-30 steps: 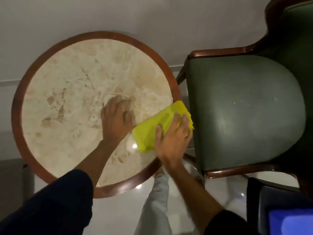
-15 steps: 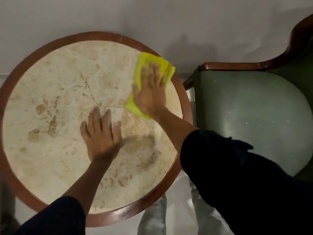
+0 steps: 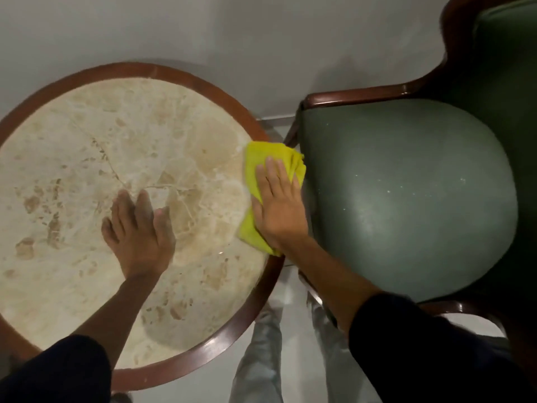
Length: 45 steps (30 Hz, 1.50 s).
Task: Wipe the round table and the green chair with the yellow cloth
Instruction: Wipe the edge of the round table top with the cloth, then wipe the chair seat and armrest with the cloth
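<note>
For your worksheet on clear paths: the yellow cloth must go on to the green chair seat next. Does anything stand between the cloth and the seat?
Nothing visible does. The yellow cloth, under the right hand, lies at the round table edge nearest the green chair. Only a narrow open gap separates them, and the seat is bare.

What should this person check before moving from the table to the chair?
1. Yellow cloth under the right hand: ok, palm flat on it.
2. Left hand braced on the round table: ok.
3. Table fully wiped: cannot tell.
4. Green chair seat within reach: ok, beside the cloth.
5. Chair seat clean: not ok, pale specks show.
6. Cloth still clean enough: cannot tell.
</note>
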Tool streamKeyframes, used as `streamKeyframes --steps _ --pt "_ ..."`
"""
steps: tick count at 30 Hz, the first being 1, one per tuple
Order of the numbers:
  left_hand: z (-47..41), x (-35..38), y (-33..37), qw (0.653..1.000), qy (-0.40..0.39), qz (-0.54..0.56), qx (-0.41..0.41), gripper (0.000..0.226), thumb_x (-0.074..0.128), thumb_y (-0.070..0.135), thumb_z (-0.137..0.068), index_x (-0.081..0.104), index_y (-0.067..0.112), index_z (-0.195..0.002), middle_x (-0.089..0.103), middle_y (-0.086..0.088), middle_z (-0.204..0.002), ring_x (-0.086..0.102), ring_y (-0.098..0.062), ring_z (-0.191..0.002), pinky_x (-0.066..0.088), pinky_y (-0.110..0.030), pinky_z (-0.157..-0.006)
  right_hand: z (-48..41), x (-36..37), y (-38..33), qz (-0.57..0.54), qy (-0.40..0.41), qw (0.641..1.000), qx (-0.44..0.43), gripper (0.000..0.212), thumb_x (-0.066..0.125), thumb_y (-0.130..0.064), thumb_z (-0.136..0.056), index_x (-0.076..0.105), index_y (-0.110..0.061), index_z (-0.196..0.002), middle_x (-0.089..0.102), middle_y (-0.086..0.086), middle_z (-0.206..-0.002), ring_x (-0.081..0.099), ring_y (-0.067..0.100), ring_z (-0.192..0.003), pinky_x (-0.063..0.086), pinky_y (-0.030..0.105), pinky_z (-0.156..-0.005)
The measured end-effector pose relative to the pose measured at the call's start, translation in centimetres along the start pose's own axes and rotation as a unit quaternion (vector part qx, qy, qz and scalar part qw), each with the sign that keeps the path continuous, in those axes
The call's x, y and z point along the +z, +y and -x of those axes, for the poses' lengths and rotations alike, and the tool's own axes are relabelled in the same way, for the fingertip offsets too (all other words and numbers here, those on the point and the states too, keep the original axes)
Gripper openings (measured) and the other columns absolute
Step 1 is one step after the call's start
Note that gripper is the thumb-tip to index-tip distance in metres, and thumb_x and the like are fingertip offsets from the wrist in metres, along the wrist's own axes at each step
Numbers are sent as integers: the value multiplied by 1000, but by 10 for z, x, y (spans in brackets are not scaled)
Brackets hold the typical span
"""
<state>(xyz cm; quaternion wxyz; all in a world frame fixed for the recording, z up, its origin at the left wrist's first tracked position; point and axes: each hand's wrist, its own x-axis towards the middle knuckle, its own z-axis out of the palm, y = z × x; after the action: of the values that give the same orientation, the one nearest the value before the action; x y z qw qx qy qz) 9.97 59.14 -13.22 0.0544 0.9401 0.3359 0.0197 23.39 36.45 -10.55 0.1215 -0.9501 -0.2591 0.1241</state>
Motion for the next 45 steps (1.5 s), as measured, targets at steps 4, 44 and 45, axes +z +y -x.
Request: streamKeyframes --steps 4,44,45 --pt "-10 -6 40 1000 -15 -18 4 53 20 49 -103 37 23 -147 34 -13 -155 29 -27 -144 24 -51 -113 -23 -10 -10 -16 -26 997 -68 61 36 -32 -98 19 -10 -152 13 7 -164 4 23 -152 4 48 -123" --pt "-88 32 262 911 -122 23 393 71 26 68 -95 31 25 -150 37 -12 -155 39 -29 -141 37 -52 -111 6 -34 188 22 44 969 242 58 28 -31 -101 10 -19 -154 7 11 -164 1 33 -151 6 54 -122" --pt "-86 32 261 912 -112 24 395 70 26 67 -96 32 24 -151 38 -12 -155 40 -29 -140 37 -50 -110 6 -24 163 44 20 984 169 60 31 -32 -99 10 -20 -154 7 10 -164 1 33 -151 8 55 -121"
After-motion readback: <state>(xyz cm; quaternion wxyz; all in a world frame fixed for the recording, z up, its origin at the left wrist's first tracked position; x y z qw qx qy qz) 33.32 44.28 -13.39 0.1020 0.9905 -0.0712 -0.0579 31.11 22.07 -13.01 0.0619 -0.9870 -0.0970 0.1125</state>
